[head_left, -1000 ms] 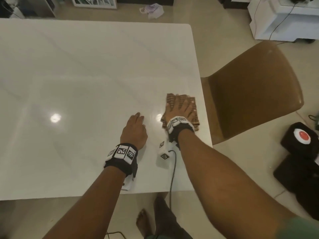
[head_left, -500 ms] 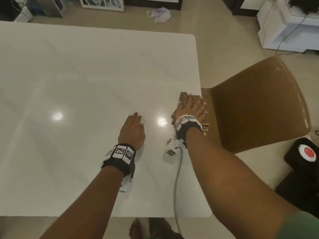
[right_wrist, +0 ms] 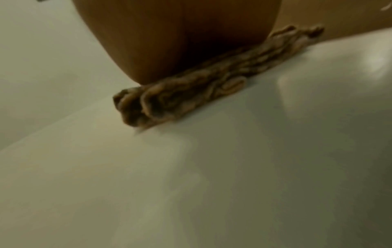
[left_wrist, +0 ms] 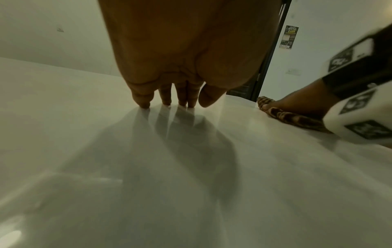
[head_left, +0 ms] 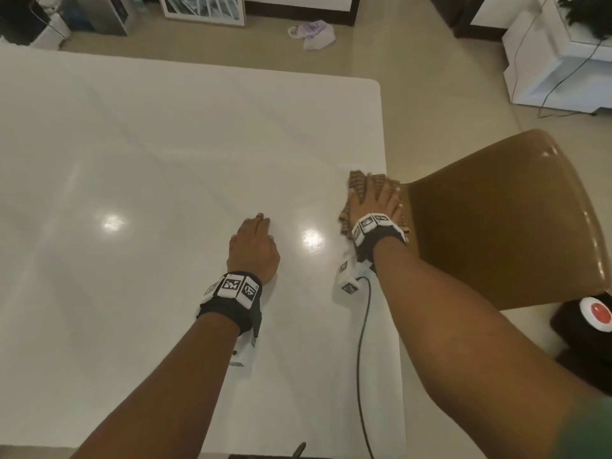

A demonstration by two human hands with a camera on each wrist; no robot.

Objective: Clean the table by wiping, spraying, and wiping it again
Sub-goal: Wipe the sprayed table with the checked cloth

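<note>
A glossy white table (head_left: 149, 167) fills the left of the head view. A folded brown patterned cloth (head_left: 357, 182) lies at the table's right edge, partly hanging over it. My right hand (head_left: 376, 202) lies flat on the cloth with spread straight fingers, pressing it down. In the right wrist view the palm covers the cloth (right_wrist: 191, 94) on the table (right_wrist: 233, 184). My left hand (head_left: 255, 243) rests on the table left of the cloth, fingers straight. In the left wrist view my left hand (left_wrist: 174, 100) has its fingertips touching the table (left_wrist: 84, 151), with the cloth (left_wrist: 292, 117) at right. No spray bottle is in view.
A brown chair (head_left: 503, 220) stands close against the table's right edge, just beside the cloth. A black device with a red button (head_left: 592, 313) sits on the floor at right. A white cabinet (head_left: 556, 61), a framed picture (head_left: 202, 8) and a crumpled rag (head_left: 313, 33) lie beyond the table.
My right hand has slid the cloth rightward to the table's right edge, where it now overhangs slightly. The left hand has stayed in place on the table.
</note>
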